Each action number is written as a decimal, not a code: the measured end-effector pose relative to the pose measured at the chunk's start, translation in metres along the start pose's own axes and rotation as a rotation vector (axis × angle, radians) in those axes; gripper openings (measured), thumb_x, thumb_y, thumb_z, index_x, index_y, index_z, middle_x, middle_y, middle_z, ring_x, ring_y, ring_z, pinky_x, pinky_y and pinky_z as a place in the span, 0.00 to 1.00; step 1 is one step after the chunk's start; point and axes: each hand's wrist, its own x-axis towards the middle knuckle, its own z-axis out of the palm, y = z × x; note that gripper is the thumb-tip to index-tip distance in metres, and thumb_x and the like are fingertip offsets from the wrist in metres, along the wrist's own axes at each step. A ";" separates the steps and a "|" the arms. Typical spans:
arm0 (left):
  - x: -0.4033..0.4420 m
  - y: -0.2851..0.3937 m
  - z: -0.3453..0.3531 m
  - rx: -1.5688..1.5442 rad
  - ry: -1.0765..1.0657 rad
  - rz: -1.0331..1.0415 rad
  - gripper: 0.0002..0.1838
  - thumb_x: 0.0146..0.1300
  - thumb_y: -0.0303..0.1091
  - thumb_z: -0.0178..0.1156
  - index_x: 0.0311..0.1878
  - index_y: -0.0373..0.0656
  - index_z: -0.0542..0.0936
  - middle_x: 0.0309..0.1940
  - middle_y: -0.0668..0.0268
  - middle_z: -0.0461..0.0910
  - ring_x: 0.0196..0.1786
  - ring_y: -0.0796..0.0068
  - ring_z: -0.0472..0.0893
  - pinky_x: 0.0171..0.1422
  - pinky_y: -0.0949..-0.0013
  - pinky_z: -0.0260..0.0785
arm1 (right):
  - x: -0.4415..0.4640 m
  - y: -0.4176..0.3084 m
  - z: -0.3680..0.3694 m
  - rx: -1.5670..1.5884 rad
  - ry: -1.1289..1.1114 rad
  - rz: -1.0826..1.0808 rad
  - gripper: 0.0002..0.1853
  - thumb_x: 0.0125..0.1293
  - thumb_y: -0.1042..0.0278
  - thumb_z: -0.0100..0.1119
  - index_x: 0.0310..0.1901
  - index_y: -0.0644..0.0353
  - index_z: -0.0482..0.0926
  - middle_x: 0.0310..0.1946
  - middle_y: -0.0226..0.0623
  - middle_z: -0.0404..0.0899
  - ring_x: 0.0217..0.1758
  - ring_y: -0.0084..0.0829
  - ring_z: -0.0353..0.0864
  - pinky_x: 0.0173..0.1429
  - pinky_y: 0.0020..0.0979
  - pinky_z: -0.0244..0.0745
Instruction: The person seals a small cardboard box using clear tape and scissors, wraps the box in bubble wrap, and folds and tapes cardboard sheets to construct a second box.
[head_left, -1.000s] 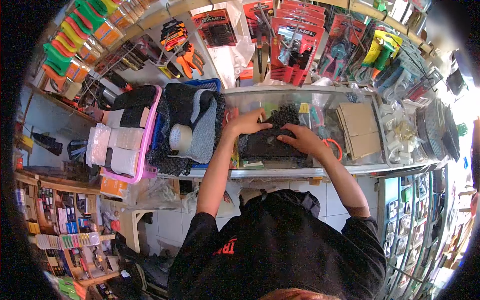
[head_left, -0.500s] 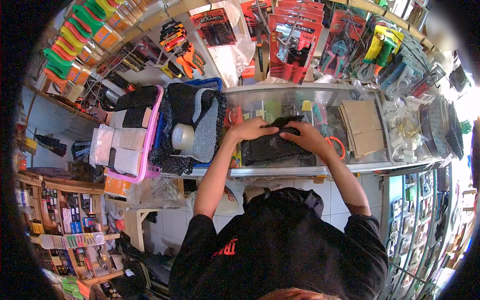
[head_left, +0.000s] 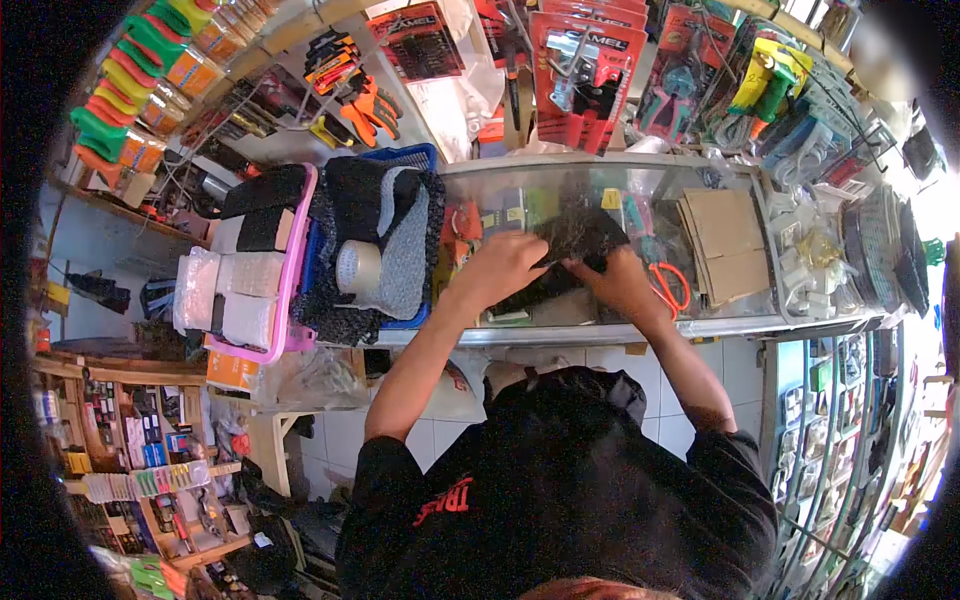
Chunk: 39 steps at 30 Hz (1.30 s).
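Over the glass counter (head_left: pixel 590 310), a piece of black bubble wrap (head_left: pixel 585 245) is held up between my two hands, tilted and creased. My left hand (head_left: pixel 508 268) is closed on its left side, knuckles up. On the right, the fingers of my right hand (head_left: pixel 622 285) curl round the wrap, thumb pointing inward. Whether anything lies inside the wrap is hidden. Orange-handled scissors (head_left: pixel 682 290) lie just right of my right hand.
Flat cardboard pieces (head_left: pixel 722 245) lie on the counter's right side. At left stand a blue basket (head_left: pixel 425 158) with bubble wrap and a tape roll (head_left: pixel 358 268), and a pink basket (head_left: pixel 300 230) of wrapped boxes. Packaged tools (head_left: pixel 585 85) hang above the back edge.
The black bubble wrap has gone from lying fairly flat to being lifted and tilted, baring more glass at the front. My left hand has turned and closed; my right hand has shifted slightly down.
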 end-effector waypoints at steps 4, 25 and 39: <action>-0.011 -0.007 0.027 0.307 0.096 0.169 0.08 0.53 0.30 0.66 0.35 0.45 0.76 0.34 0.64 0.77 0.44 0.64 0.78 0.52 0.61 0.69 | -0.009 0.032 0.024 -0.141 0.107 -0.164 0.25 0.58 0.58 0.72 0.57 0.54 0.83 0.52 0.46 0.85 0.58 0.54 0.81 0.65 0.52 0.72; -0.029 -0.012 0.023 0.036 0.334 0.108 0.12 0.48 0.19 0.68 0.37 0.38 0.80 0.43 0.60 0.80 0.47 0.58 0.79 0.55 0.55 0.72 | -0.037 0.019 -0.016 -0.229 0.198 -0.070 0.47 0.46 0.74 0.77 0.72 0.56 0.69 0.71 0.49 0.68 0.77 0.53 0.64 0.81 0.51 0.55; -0.043 -0.010 0.017 0.057 0.356 -0.042 0.15 0.48 0.19 0.72 0.42 0.37 0.86 0.35 0.62 0.76 0.41 0.59 0.77 0.50 0.56 0.70 | 0.001 0.028 0.009 -0.497 -0.014 -0.515 0.41 0.50 0.67 0.72 0.71 0.40 0.76 0.74 0.29 0.72 0.75 0.36 0.71 0.82 0.65 0.44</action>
